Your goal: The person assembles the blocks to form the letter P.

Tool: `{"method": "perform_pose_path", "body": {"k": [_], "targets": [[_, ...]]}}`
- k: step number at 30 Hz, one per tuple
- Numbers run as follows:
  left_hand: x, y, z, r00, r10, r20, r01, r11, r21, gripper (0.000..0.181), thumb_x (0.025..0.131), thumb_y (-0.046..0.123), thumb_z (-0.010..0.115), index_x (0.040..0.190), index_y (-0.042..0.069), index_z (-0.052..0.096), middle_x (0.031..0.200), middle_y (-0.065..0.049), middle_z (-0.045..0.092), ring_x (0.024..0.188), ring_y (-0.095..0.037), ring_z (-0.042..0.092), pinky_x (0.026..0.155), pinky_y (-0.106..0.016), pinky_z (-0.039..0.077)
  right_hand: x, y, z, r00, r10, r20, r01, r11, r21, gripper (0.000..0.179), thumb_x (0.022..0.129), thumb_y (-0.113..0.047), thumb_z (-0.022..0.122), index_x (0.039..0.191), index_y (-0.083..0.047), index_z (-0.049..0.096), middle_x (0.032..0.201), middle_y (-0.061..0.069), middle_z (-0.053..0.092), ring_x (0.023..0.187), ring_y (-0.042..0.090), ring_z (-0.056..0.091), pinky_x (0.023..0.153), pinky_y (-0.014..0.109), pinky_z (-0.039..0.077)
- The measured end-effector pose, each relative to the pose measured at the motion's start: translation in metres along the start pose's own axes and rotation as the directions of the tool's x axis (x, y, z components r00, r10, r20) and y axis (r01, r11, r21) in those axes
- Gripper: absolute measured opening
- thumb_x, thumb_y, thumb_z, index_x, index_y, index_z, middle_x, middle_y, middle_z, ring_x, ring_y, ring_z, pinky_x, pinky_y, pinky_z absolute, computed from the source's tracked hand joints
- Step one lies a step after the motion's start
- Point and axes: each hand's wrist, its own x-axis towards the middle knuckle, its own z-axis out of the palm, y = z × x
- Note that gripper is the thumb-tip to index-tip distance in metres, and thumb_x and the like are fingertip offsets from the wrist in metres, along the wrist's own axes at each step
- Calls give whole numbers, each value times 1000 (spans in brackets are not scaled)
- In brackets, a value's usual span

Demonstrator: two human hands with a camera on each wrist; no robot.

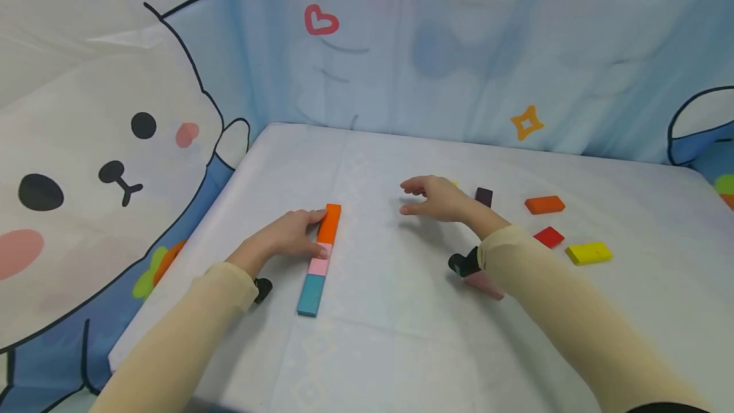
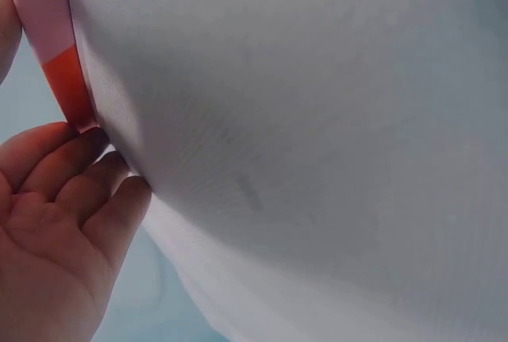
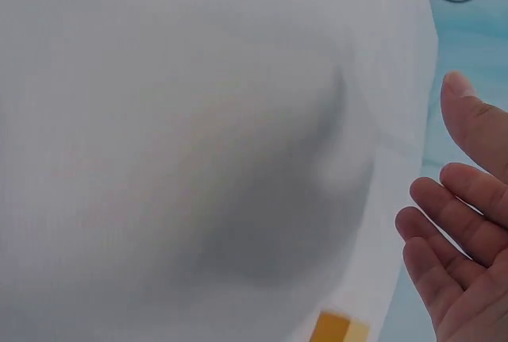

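Note:
A straight row of flat blocks lies on the white table: an orange block (image 1: pixel 329 224) at the far end, a pink block (image 1: pixel 318 266) in the middle and a teal block (image 1: pixel 311 296) nearest. My left hand (image 1: pixel 285 234) is at the row's left side, forefinger touching the orange block and thumb on the pink one. The left wrist view shows its other fingers loosely bent by the orange block (image 2: pixel 70 88). Over the table's middle, my right hand (image 1: pixel 437 199) hovers with fingers apart and holds nothing; the right wrist view shows the palm (image 3: pixel 468 255).
On the right lie a dark block (image 1: pixel 483 196), an orange block (image 1: pixel 545 204), a red block (image 1: pixel 548 237) and a yellow block (image 1: pixel 589 253). Another pink block (image 1: pixel 484 285) is partly hidden below my right wrist. A printed curtain (image 1: pixel 378 75) hangs behind the table (image 1: pixel 367 362).

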Motion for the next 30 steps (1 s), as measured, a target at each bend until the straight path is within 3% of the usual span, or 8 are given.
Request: {"method": "perform_pose_path", "body": {"k": [12, 18, 30], "targets": [[2, -4, 1, 1000, 7, -4, -7, 1000, -9, 89, 90, 33, 79, 162, 14, 30, 166, -11, 37, 154, -34, 32, 124, -53, 32, -25, 50, -34, 989, 129, -66, -132, 990, -44, 67, 96, -28, 72, 149, 3, 46, 149, 28, 51, 138, 46, 47, 117, 61, 39], [1, -4, 2, 1000, 9, -4, -9, 1000, -8, 89, 90, 32, 79, 162, 13, 30, 165, -11, 37, 154, -34, 32, 125, -53, 31, -31, 72, -36, 984, 161, -73, -165, 985, -52, 69, 96, -29, 71, 150, 5, 45, 150, 31, 48, 137, 48, 46, 115, 62, 40], [1, -4, 2, 1000, 19, -9, -19, 1000, -2, 89, 90, 32, 79, 162, 13, 30, 165, -11, 38, 154, -33, 33, 125, -52, 31, -25, 83, -33, 979, 200, -45, -204, 974, -101, 68, 99, -32, 66, 153, 1, 42, 153, 33, 43, 138, 50, 43, 116, 65, 36]]}}
